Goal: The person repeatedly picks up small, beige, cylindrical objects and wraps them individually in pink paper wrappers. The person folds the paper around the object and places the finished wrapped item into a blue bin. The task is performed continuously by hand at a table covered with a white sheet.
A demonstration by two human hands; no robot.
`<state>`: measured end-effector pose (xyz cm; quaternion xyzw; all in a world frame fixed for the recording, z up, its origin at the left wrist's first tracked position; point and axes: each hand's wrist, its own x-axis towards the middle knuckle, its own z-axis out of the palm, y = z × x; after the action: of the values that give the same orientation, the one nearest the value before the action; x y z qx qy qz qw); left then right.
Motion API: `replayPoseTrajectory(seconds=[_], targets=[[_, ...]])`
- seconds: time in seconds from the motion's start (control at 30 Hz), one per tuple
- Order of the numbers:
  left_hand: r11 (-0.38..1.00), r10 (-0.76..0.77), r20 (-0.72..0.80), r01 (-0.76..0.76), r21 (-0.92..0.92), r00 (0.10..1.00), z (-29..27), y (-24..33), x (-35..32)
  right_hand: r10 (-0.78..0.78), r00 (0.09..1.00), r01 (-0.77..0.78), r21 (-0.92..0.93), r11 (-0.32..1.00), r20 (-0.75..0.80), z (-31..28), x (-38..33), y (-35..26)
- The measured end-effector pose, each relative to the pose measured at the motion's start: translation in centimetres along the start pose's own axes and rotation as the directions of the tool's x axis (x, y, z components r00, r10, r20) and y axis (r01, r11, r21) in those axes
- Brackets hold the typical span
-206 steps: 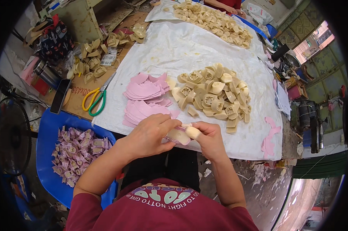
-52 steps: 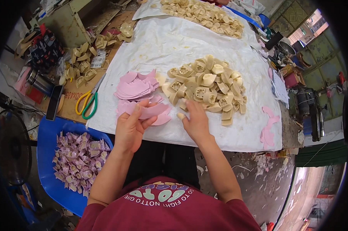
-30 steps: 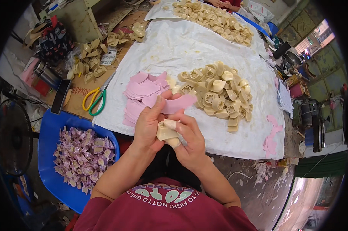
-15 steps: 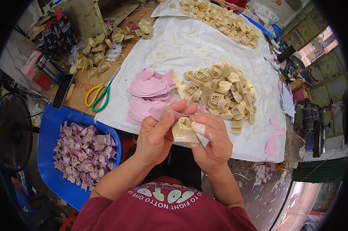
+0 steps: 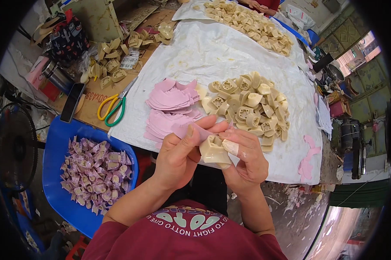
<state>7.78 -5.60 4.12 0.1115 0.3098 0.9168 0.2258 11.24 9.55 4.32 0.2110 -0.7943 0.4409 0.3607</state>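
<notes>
My left hand [image 5: 178, 156] and my right hand [image 5: 246, 160] are together just in front of my chest. Between them sits a cream moulded piece [image 5: 213, 151] with a pink sheet [image 5: 191, 129] laid against its far side. The left thumb and fingers pinch the pink sheet; the right fingers press on the cream piece. Just beyond the hands lie a stack of pink sheets [image 5: 169, 102] and a heap of cream pieces [image 5: 247, 106] on the white cloth [image 5: 217, 47].
A blue tub [image 5: 61, 143] at my left holds several purple-wrapped pieces [image 5: 96, 171]. Yellow-and-green scissors [image 5: 111, 106], a dark phone [image 5: 72, 102] and loose cream pieces [image 5: 113, 60] lie on cardboard. A fan [image 5: 11, 147] stands far left. More cream pieces [image 5: 247, 21] lie far back.
The hands reached to the piles, took a cream piece and a pink sheet, then came back to my chest. Since half a second ago the sheet lies closer around the piece.
</notes>
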Motion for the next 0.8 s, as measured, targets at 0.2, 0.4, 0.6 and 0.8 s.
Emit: replayPoseTrajectory(seconds=[0.2,0.4,0.6,0.8], targets=[[1.000,0.022,-0.012,-0.022,0.012,1.000,-0.46,-0.22,-0.03,-0.014,1.000,0.014,0.016,1.000,-0.013,0.30,-0.03,-0.17],[0.997,-0.011,-0.035,0.014,0.078,0.999,-0.01,0.06,-0.37,-0.019,1.000,0.018,-0.022,1.000,-0.018,0.29,-0.05,-0.37],[0.998,-0.038,-0.070,0.041,0.042,0.997,0.12,0.23,-0.48,-0.045,0.999,0.043,-0.064,0.997,-0.019,0.47,-0.07,-0.24],[0.992,-0.062,-0.024,0.065,0.108,0.998,-0.31,0.61,0.30,-0.093,0.996,0.093,-0.217,0.972,0.009,-0.11,0.54,0.15]])
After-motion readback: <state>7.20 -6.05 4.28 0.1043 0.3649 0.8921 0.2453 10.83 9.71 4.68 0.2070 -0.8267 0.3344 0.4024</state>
